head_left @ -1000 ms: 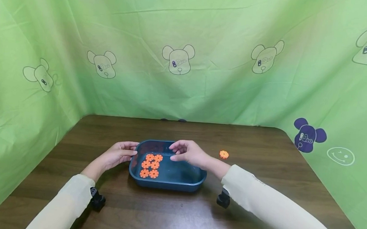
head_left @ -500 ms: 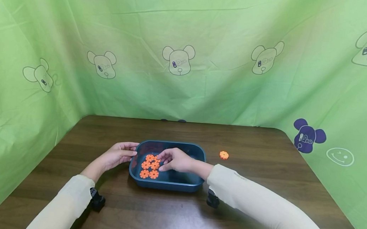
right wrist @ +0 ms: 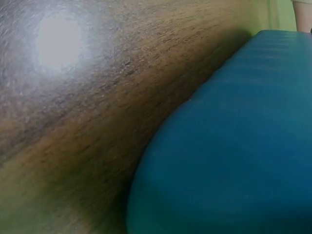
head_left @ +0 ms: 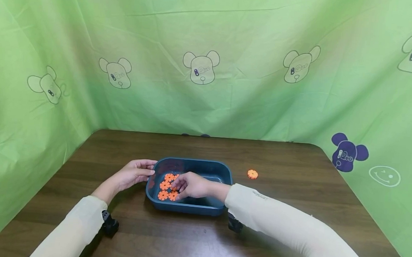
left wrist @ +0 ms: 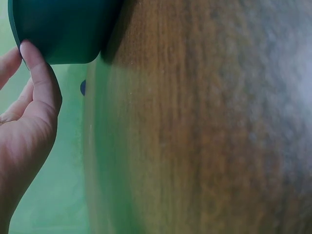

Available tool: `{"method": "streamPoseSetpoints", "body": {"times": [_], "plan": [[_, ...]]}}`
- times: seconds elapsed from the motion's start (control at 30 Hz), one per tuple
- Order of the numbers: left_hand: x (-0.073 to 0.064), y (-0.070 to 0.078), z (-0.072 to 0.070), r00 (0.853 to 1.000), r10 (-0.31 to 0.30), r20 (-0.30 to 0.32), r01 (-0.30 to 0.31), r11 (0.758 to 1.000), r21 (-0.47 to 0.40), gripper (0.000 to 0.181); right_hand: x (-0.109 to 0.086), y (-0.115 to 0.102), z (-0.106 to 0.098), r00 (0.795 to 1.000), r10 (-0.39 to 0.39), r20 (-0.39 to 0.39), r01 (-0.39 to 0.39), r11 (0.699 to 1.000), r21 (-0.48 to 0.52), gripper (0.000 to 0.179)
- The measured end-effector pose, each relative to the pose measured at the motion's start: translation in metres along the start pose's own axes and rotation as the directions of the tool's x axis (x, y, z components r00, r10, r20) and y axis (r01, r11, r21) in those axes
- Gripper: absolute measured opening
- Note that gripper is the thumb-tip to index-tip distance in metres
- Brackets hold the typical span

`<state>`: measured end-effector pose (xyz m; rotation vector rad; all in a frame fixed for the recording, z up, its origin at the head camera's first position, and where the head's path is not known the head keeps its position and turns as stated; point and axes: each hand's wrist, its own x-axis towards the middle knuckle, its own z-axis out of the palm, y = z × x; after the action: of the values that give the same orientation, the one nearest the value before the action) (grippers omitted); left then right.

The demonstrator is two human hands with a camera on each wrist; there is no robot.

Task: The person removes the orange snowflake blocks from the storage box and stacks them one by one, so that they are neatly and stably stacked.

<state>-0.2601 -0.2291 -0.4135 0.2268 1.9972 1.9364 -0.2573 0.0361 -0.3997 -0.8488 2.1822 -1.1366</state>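
In the head view a dark blue plastic bin (head_left: 189,209) stands on the table, with several orange notched discs (head_left: 163,195) lying flat on its floor toward the left, in rows of two. My left hand (head_left: 136,174) pinches the bin's left rim; the left wrist view shows the thumb (left wrist: 36,61) against its outer wall. My right hand (head_left: 194,185) reaches down inside the bin, its bent fingers over the right-hand discs and partly hiding them. Whether it grips one I cannot tell. The right wrist view shows only the bin's outer side (right wrist: 234,146), not this hand.
Another orange notched disc (head_left: 252,174) lies on the brown wooden table (head_left: 169,245), right of the bin. A green curtain (head_left: 243,107) with bear-head prints hangs around the table's back and sides. A black wrist camera (head_left: 110,225) is strapped to the left forearm.
My right hand has moved left and lower, from above the middle of the bin to its right-hand column of discs. The left hand keeps its place on the rim.
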Motion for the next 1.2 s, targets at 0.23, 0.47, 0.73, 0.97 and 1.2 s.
{"method": "streamPoseSetpoints", "body": {"times": [0.23,0.47,0.73,0.97,1.2], "plan": [[0.0011,-0.0007,-0.0005,1.000,0.001,0.008,-0.001,1.000,-0.006,0.052,0.0031,0.0031,0.0019,1.000,0.006,0.013,-0.006,1.000,-0.008,0.028],[0.0011,0.0000,-0.0001,1.000,-0.001,0.009,0.001,1.000,-0.003,0.052,0.0046,0.0043,0.0041,1.000,-0.003,-0.006,0.003,0.998,-0.062,0.027],[0.0019,0.0000,-0.0005,1.000,-0.002,0.009,0.002,1.000,0.007,0.052,0.0043,0.0063,0.0056,0.999,-0.035,-0.019,0.031,0.989,-0.145,0.030],[0.0003,0.0000,0.0000,1.000,-0.005,0.007,0.004,1.000,0.012,0.052,0.0066,0.0086,0.0070,0.998,-0.055,-0.020,0.050,0.975,-0.215,0.032],[-0.0006,0.0005,0.0005,1.000,-0.008,0.001,0.008,1.000,0.013,0.053,0.0066,0.0090,0.0082,0.998,-0.062,-0.020,0.055,0.968,-0.245,0.028]]}}
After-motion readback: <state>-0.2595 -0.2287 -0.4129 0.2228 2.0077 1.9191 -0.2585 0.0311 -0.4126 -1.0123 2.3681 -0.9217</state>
